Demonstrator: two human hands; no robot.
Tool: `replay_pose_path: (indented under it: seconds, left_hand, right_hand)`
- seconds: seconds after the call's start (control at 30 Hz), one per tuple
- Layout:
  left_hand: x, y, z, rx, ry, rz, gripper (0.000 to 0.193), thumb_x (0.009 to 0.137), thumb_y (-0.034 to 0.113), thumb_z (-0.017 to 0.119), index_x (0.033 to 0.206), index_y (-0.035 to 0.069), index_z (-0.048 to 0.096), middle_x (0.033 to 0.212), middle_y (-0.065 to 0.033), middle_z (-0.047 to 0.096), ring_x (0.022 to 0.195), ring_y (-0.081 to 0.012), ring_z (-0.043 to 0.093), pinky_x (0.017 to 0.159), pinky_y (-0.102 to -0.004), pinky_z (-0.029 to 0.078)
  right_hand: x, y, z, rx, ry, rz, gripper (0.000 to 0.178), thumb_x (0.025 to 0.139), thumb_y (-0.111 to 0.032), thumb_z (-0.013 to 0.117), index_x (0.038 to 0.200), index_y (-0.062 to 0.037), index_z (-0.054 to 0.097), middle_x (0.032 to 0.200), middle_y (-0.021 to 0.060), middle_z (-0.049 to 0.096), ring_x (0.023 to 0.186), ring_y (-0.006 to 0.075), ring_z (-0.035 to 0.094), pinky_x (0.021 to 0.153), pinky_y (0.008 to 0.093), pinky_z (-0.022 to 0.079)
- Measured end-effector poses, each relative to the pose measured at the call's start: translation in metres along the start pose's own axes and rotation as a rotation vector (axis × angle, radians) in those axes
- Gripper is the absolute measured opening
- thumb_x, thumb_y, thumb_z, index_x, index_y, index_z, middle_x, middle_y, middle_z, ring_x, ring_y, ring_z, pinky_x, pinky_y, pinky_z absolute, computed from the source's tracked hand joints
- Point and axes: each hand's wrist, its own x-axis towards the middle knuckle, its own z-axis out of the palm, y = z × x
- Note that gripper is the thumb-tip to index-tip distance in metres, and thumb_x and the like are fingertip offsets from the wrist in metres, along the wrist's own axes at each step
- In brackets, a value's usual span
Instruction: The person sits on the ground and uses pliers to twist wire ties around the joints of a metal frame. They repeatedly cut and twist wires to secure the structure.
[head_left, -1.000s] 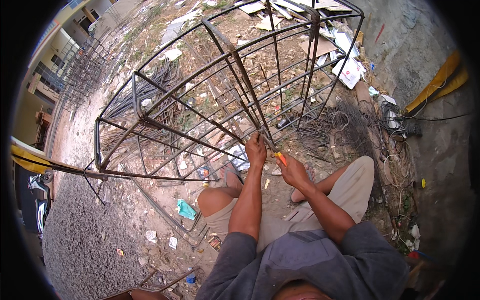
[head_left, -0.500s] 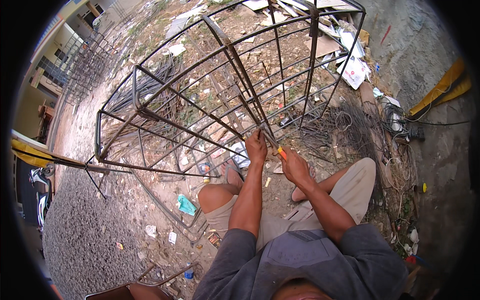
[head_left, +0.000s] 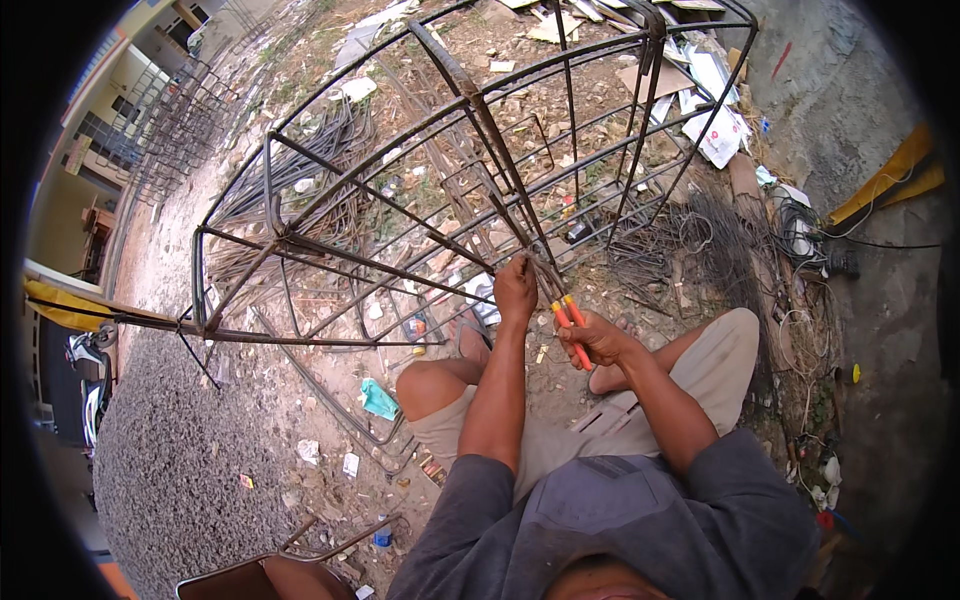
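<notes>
A cage of dark steel reinforcing bars (head_left: 372, 267) spans the ground in front of me. My left hand (head_left: 516, 290) is closed in a fist at its near lower bar, by a joint with an upright stirrup. What lies inside those fingers is hidden. My right hand (head_left: 603, 341) is wrapped round the orange-red handles of a pair of pincers (head_left: 573, 322). The handles stand slightly apart, and the metal jaws point up toward the joint, just right of my left fist. Whether the jaws grip anything is too small to tell.
Loose bars (head_left: 330, 150) lie beyond the cage at left. Tangled wire (head_left: 715, 235) and a wooden pole (head_left: 748, 200) are at right. White panel scraps (head_left: 718, 130) are piled at the far right. Gravel (head_left: 190, 450) covers the left; a turquoise cloth (head_left: 379, 399) lies near my knee.
My right hand has drawn slightly down and right with the pincers, and both handles now show, spread a little. My left hand stays at the joint. The view has shifted slightly.
</notes>
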Motion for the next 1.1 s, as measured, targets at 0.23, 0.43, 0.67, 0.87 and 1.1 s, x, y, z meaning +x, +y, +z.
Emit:
replay_pose_path:
  seconds: [0.23, 0.43, 0.67, 0.87, 1.1]
  left_hand:
    - [0.004, 0.019, -0.001, -0.08, 0.085, 0.006, 0.011, 0.087, 0.009, 0.059, 0.088, 0.0, 0.063, 0.074, -0.0243, 0.06, 0.072, -0.0435, 0.059, 0.064, -0.0476, 0.045]
    - [0.002, 0.015, 0.004, -0.081, 0.096, 0.004, 0.012, 0.087, 0.009, 0.059, 0.086, -0.002, 0.063, 0.069, -0.023, 0.058, 0.064, -0.0392, 0.056, 0.061, -0.044, 0.043]
    - [-0.002, 0.006, 0.006, -0.158, 0.073, -0.073, 0.016, 0.091, 0.017, 0.061, 0.087, 0.001, 0.064, 0.074, -0.0223, 0.062, 0.069, -0.041, 0.061, 0.061, -0.0443, 0.045]
    - [0.001, 0.006, 0.001, -0.17, -0.07, -0.124, 0.015, 0.092, 0.018, 0.062, 0.091, 0.003, 0.065, 0.072, -0.0201, 0.061, 0.066, -0.038, 0.061, 0.059, -0.0412, 0.045]
    - [0.005, 0.016, -0.015, -0.194, -0.115, -0.136, 0.017, 0.092, 0.016, 0.061, 0.1, 0.002, 0.068, 0.079, -0.0175, 0.068, 0.067, -0.0308, 0.065, 0.062, -0.039, 0.047]
  right_hand:
    - [-0.016, -0.015, 0.037, -1.205, 0.813, -0.489, 0.053, 0.08, -0.023, 0.07, 0.123, -0.0003, 0.049, 0.103, 0.022, 0.061, 0.086, 0.0386, 0.065, 0.078, 0.047, 0.052]
    - [-0.006, -0.004, 0.041, -1.526, 1.003, -0.579, 0.051, 0.087, -0.031, 0.066, 0.123, 0.0014, 0.05, 0.104, 0.0254, 0.064, 0.09, 0.0443, 0.065, 0.078, 0.051, 0.052]
    - [-0.001, -0.016, 0.034, -1.35, 0.765, -0.245, 0.047, 0.095, -0.046, 0.06, 0.111, -0.0025, 0.053, 0.084, 0.0215, 0.067, 0.077, 0.0388, 0.067, 0.066, 0.0472, 0.052]
    - [-0.002, -0.019, -0.005, 0.237, -0.138, 0.167, 0.046, 0.103, -0.049, 0.048, 0.121, -0.0071, 0.055, 0.066, 0.0008, 0.052, 0.052, 0.0107, 0.045, 0.05, 0.0251, 0.04]
    - [-0.006, -0.015, 0.015, -0.405, 0.477, -0.118, 0.049, 0.095, -0.052, 0.062, 0.098, -0.0033, 0.063, 0.064, 0.0043, 0.061, 0.05, 0.0112, 0.061, 0.043, 0.0246, 0.046]
